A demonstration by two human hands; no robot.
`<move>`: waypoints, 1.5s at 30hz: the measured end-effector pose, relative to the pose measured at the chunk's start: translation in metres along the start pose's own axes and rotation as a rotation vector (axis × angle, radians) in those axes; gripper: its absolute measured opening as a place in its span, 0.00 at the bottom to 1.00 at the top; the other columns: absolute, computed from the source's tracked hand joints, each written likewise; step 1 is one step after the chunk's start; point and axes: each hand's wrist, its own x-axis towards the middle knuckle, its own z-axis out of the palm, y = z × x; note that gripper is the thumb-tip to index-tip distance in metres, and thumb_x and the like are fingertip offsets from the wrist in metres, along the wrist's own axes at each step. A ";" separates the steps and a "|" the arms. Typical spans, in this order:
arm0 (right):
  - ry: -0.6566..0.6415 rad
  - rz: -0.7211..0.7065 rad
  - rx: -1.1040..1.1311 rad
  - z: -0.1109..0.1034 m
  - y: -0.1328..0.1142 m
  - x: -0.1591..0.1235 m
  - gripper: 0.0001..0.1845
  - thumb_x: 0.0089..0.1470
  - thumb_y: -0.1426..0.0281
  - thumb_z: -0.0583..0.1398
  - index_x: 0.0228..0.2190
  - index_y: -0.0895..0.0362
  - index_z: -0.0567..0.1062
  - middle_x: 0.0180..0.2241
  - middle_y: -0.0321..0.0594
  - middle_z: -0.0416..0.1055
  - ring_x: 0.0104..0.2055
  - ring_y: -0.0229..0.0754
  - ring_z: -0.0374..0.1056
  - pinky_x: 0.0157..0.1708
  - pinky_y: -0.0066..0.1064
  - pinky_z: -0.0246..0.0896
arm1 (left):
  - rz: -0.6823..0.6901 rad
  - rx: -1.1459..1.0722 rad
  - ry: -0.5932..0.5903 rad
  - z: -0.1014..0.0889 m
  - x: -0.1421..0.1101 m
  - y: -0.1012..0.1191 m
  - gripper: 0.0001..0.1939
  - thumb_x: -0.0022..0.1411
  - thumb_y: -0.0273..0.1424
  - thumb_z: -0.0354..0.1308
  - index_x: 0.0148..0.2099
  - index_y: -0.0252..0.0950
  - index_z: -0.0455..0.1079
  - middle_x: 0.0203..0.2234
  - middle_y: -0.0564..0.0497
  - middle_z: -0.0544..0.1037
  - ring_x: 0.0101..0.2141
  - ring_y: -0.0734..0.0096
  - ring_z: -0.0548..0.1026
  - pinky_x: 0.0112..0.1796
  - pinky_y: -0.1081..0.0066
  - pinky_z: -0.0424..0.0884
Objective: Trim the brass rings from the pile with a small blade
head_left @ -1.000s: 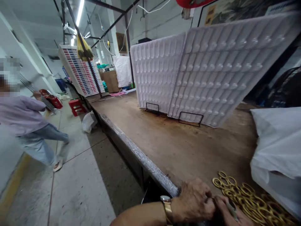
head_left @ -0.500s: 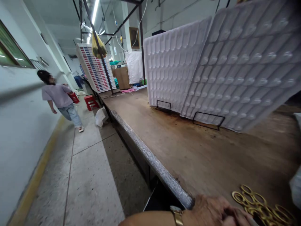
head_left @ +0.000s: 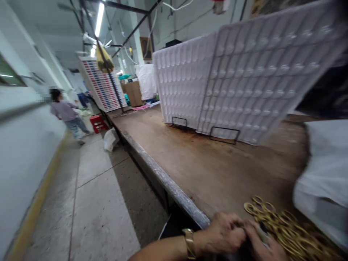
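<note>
At the table's near edge, my left hand point(head_left: 224, 233) is closed, its fingers curled in a pinch against my right hand. A gold-coloured watch or bracelet point(head_left: 189, 243) circles the left wrist. My right hand point(head_left: 262, 244) is closed too, partly cut off by the lower edge of the view. Something small, dark and pale shows at its fingers, too blurred to name. What lies between the two hands is hidden. Just beyond the right hand, a heap of gold-coloured metal rings point(head_left: 288, 232) lies on the brown tabletop point(head_left: 168, 152).
Two white moulded tray panels point(head_left: 244, 83) stand upright in black wire stands point(head_left: 225, 135). A white bag point(head_left: 326, 163) sits at the right. Beyond are a rack of red and blue items point(head_left: 104, 83) and a red stool point(head_left: 98, 124). A person point(head_left: 67, 112) is in the aisle.
The view has swung right, bringing more of both hands, the ring heap and the white bag into sight. The person in the aisle has walked farther off.
</note>
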 end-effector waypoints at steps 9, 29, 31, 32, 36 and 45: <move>-0.006 -0.078 0.197 -0.008 -0.045 -0.028 0.18 0.50 0.58 0.52 0.17 0.56 0.63 0.16 0.31 0.60 0.21 0.34 0.55 0.24 0.25 0.53 | -0.138 -0.175 -0.167 -0.003 -0.012 0.016 0.15 0.55 0.42 0.49 0.28 0.34 0.62 0.16 0.59 0.62 0.16 0.81 0.58 0.20 0.79 0.55; 0.009 -0.086 0.289 -0.013 -0.055 -0.065 0.19 0.53 0.57 0.51 0.18 0.56 0.62 0.17 0.30 0.55 0.21 0.32 0.52 0.21 0.24 0.48 | -0.080 -0.235 -0.264 -0.004 -0.037 0.027 0.17 0.56 0.44 0.51 0.28 0.34 0.62 0.18 0.57 0.64 0.17 0.81 0.59 0.21 0.78 0.56; 0.011 -0.089 0.290 -0.014 -0.057 -0.067 0.19 0.53 0.57 0.51 0.18 0.57 0.62 0.17 0.30 0.56 0.21 0.32 0.52 0.21 0.24 0.48 | -0.078 -0.256 -0.280 -0.006 -0.038 0.025 0.16 0.57 0.43 0.51 0.29 0.34 0.62 0.18 0.57 0.64 0.17 0.81 0.60 0.21 0.79 0.57; 0.009 -0.086 0.295 -0.014 -0.058 -0.068 0.19 0.53 0.57 0.51 0.19 0.57 0.63 0.17 0.30 0.57 0.21 0.32 0.53 0.21 0.24 0.48 | -0.076 -0.266 -0.288 -0.007 -0.038 0.023 0.15 0.57 0.42 0.51 0.29 0.34 0.62 0.19 0.57 0.65 0.17 0.81 0.60 0.21 0.79 0.57; 0.000 -0.031 0.341 -0.012 -0.060 -0.071 0.20 0.54 0.56 0.51 0.20 0.58 0.64 0.18 0.31 0.59 0.20 0.31 0.54 0.21 0.23 0.49 | -0.082 -0.309 -0.300 -0.010 -0.039 0.020 0.15 0.58 0.41 0.52 0.30 0.34 0.63 0.19 0.57 0.65 0.18 0.81 0.60 0.21 0.79 0.58; 0.057 0.016 0.267 -0.011 -0.059 -0.067 0.18 0.53 0.60 0.50 0.19 0.58 0.66 0.16 0.31 0.60 0.19 0.32 0.55 0.20 0.23 0.51 | -0.123 -0.455 -0.291 -0.012 -0.037 0.012 0.15 0.56 0.42 0.55 0.30 0.34 0.64 0.17 0.57 0.65 0.17 0.81 0.60 0.20 0.79 0.56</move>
